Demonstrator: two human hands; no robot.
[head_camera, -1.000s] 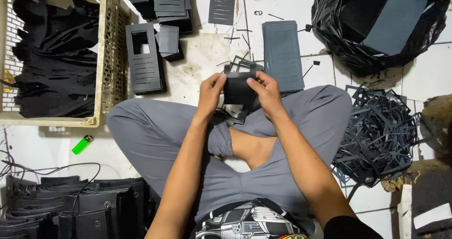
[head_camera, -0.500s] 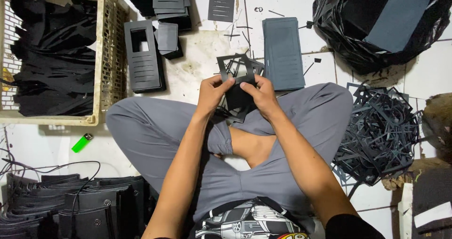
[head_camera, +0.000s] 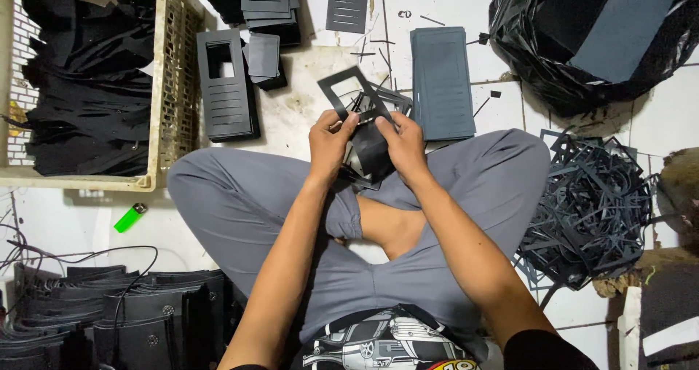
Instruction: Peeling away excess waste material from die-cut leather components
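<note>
I sit cross-legged on a tiled floor in grey trousers. My left hand (head_camera: 329,138) and my right hand (head_camera: 402,144) both grip a black die-cut sheet piece (head_camera: 368,151) above my crossed legs. A thin black cut-out frame (head_camera: 351,93) with a rectangular window sticks up and to the left from the piece, lifted away from it. The lower part of the piece is hidden behind my fingers.
A beige plastic crate (head_camera: 164,86) with black pieces stands at the left. Black slotted panels (head_camera: 227,86) and a grey stack (head_camera: 441,82) lie ahead. A black bag (head_camera: 582,42) is upper right, scrap strips (head_camera: 590,210) right, a green lighter (head_camera: 129,217) left, black stacked pieces (head_camera: 109,319) lower left.
The solid-looking piece in my hands has come apart: a thin frame has been peeled off it and now stands up and leftward. Both hands stay in nearly the same place.
</note>
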